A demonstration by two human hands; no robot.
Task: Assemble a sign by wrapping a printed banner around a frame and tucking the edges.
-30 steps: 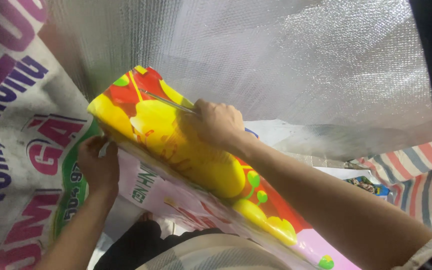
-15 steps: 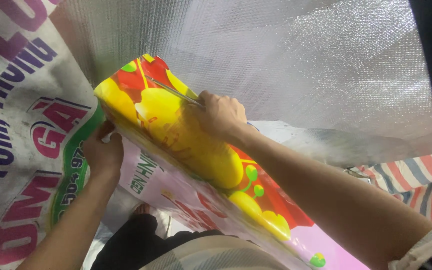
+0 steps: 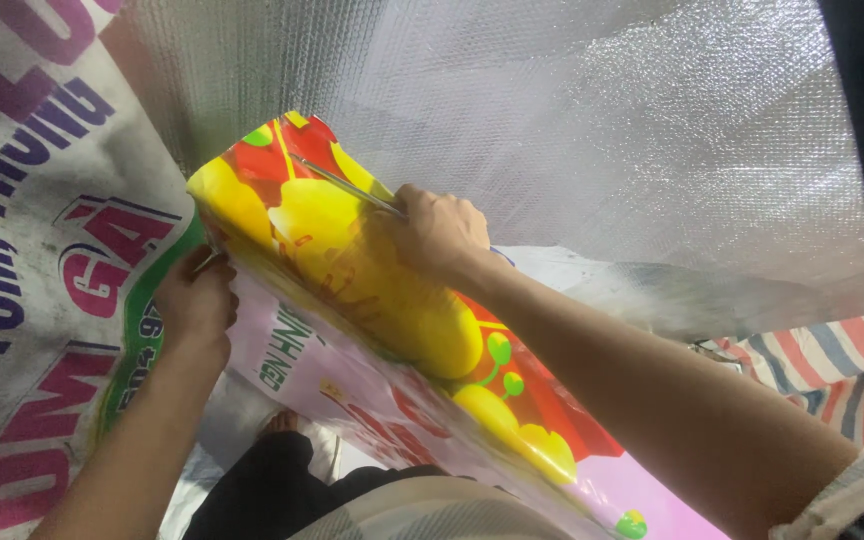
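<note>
A large box wrapped in glossy paper [image 3: 352,280] printed with yellow and red shapes lies tilted across my lap. My right hand [image 3: 437,232] rests on its top face and grips a thin metal rod-like tool [image 3: 342,185] that lies along the wrapping. My left hand [image 3: 195,298] holds the box's lower left edge, fingers pinched on the paper there. The pink side of the box [image 3: 352,385] faces me.
A printed woven sack sheet [image 3: 42,250] with big purple and pink letters covers the floor at left. Silver bubble foil [image 3: 602,150] spreads behind the box. A striped cloth [image 3: 822,355] lies at right. My dark trousers [image 3: 272,490] and a bare foot [image 3: 280,425] show below.
The box and both hands have shifted slightly up and to the right in view. My right hand has slid the metal tool a little along the top face.
</note>
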